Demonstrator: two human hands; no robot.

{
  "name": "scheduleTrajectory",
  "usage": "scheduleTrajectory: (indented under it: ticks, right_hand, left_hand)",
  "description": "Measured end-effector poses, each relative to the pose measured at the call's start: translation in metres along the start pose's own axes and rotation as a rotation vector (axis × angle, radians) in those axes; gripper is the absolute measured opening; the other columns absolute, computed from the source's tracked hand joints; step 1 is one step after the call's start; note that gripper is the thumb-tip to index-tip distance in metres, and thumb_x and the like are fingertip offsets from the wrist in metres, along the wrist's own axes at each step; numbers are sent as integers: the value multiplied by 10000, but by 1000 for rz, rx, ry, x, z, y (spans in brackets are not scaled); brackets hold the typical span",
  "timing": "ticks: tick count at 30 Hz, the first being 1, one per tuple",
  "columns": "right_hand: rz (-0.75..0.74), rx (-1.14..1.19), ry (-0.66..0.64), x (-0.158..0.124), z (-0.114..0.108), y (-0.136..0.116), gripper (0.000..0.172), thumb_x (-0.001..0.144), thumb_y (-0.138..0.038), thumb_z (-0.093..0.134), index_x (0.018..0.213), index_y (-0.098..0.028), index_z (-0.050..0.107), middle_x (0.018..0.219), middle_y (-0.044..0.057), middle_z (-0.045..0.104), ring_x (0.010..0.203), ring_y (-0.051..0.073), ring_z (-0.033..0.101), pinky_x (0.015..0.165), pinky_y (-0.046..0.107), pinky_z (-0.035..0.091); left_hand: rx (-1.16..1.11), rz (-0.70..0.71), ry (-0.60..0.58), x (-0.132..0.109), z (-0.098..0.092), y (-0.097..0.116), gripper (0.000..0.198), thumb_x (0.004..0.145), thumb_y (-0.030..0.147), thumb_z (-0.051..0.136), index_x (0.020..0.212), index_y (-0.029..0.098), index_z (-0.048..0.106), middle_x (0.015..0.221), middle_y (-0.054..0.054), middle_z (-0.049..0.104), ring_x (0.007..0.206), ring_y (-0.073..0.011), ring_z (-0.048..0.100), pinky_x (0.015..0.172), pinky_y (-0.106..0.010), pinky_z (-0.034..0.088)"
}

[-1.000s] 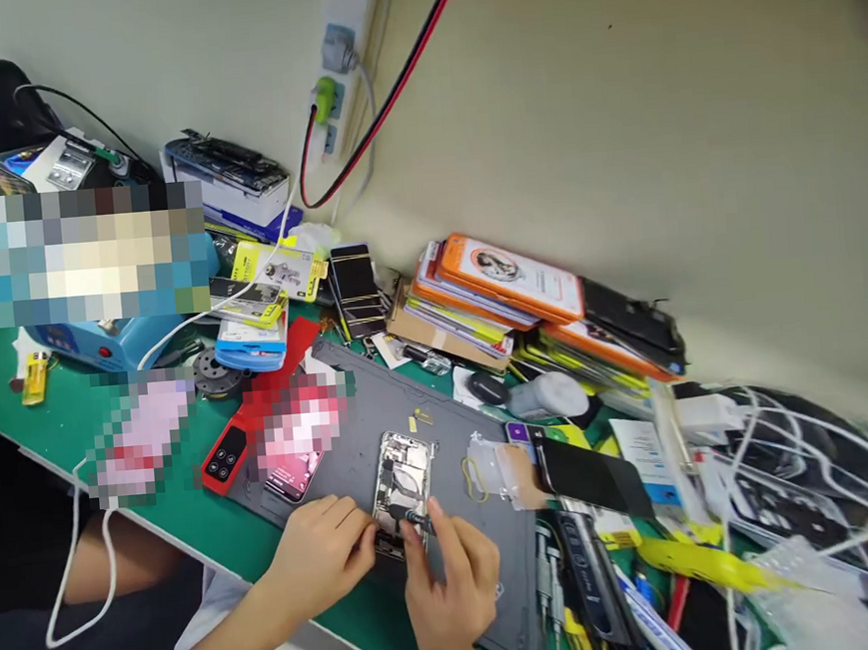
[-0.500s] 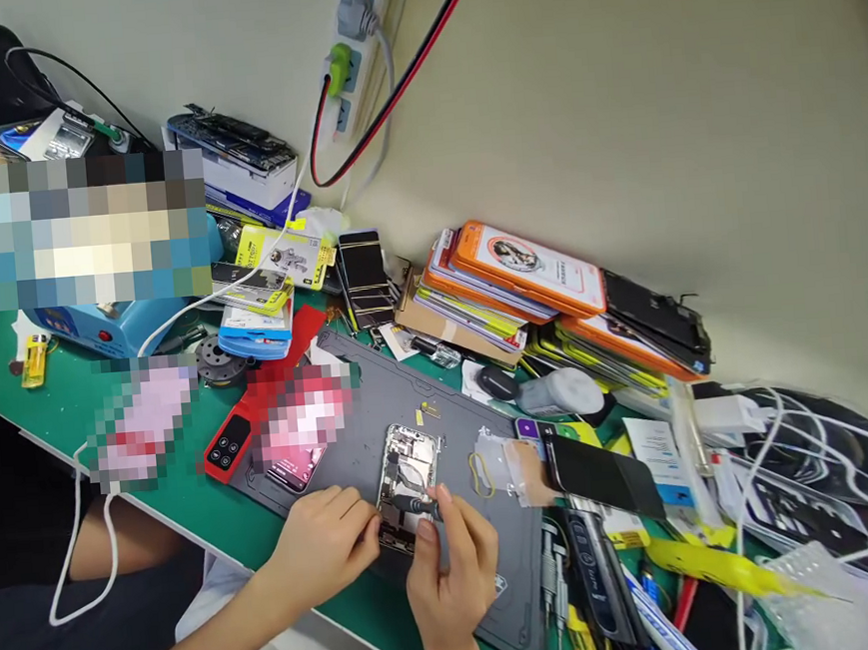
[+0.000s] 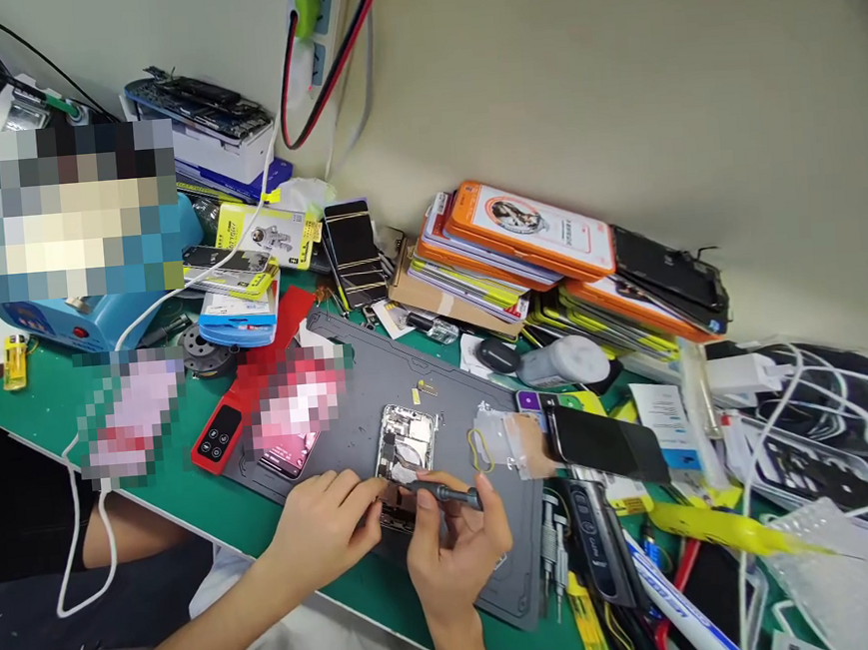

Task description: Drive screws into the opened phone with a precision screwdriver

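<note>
On the grey mat [image 3: 366, 370] lies an opened phone [image 3: 418, 424] — R hand [image 3: 459, 555] pinching screwdriver [image 3: 453, 495] over it, L hand [image 3: 316, 531] curled at its edge, hold unclear — so a slip could poss. nick exposed internals [image 3: 406, 455].

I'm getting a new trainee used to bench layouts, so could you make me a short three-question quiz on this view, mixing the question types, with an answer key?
1. Open: which hand has the slim dark-grey cylindrical tool in its grip, by the opened silver-framed phone?
2. True or false: the opened silver-framed phone rests directly on the green tabletop.
3. Fill the blank: seen from the head camera, the pink-lit rectangular smartphone lies to the ____ of the opened silver-framed phone.

Key:
1. The right hand.
2. False; it lies on the flat grey mat.
3. Left.
</note>
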State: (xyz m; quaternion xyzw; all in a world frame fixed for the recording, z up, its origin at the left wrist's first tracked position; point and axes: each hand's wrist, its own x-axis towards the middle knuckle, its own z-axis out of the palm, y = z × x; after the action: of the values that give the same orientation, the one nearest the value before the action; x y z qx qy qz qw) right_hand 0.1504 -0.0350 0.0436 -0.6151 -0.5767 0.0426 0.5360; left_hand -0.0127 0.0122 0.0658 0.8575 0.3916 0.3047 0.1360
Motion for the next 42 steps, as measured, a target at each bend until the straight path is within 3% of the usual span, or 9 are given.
scheduleTrajectory:
  ticks: [13, 18, 25, 33, 38, 42]
  right_hand:
    - [42, -16, -42, 0, 0, 1, 577, 1121, -197, 587, 1638, -252, 338, 1135, 112, 695, 900, 218, 780, 708, 341, 708]
    - [-18, -62, -50, 3, -1, 0, 628, 1102, -136, 601, 1657, -247, 330, 1152, 114, 700, 932, 209, 777, 736, 336, 705]
    - [-169, -176, -20, 6, -8, 2, 553, 1065, -126, 693, 1569, -275, 520, 1137, 93, 749, 997, 223, 767, 793, 350, 692]
    - [-201, -201, -41, 9, -7, -4, 584, 1103, -103, 537, 1662, -229, 424, 1150, 111, 773, 1019, 249, 782, 837, 415, 686]
    - [-230, -252, 4, 10, -8, -6, 600, 1073, -99, 633, 1635, -243, 485, 1128, 96, 769, 999, 240, 756, 835, 394, 662]
    - [-213, -280, 16, 9, -9, -4, 558, 1081, -192, 684, 1612, -262, 527, 1163, 120, 740, 1048, 270, 734, 824, 413, 666]
  left_hand:
    - [103, 33, -3, 0, 5, 3, 192, 1089, 216, 538, 1138, 203, 723, 796, 3, 659, 667, -169, 613, 594, -354, 427]
    - [100, 34, 1, 0, 5, 2, 196, 1090, 207, 535, 1141, 203, 724, 795, 3, 663, 662, -171, 609, 589, -357, 425]
    - [65, 24, 6, 0, 4, 2, 193, 1094, 199, 529, 1146, 203, 715, 801, 6, 685, 661, -175, 630, 576, -359, 428]
    - [1, -32, 36, 1, 0, 0, 218, 1088, 120, 467, 1161, 199, 657, 801, 17, 700, 668, -150, 664, 629, -316, 511]
    - [7, -29, 42, 3, 1, 1, 206, 1085, 128, 477, 1178, 191, 650, 823, 11, 709, 673, -165, 669, 616, -330, 508]
    - [9, -31, 30, 2, 1, 1, 204, 1082, 120, 483, 1185, 189, 646, 831, 8, 709, 681, -169, 671, 628, -328, 502]
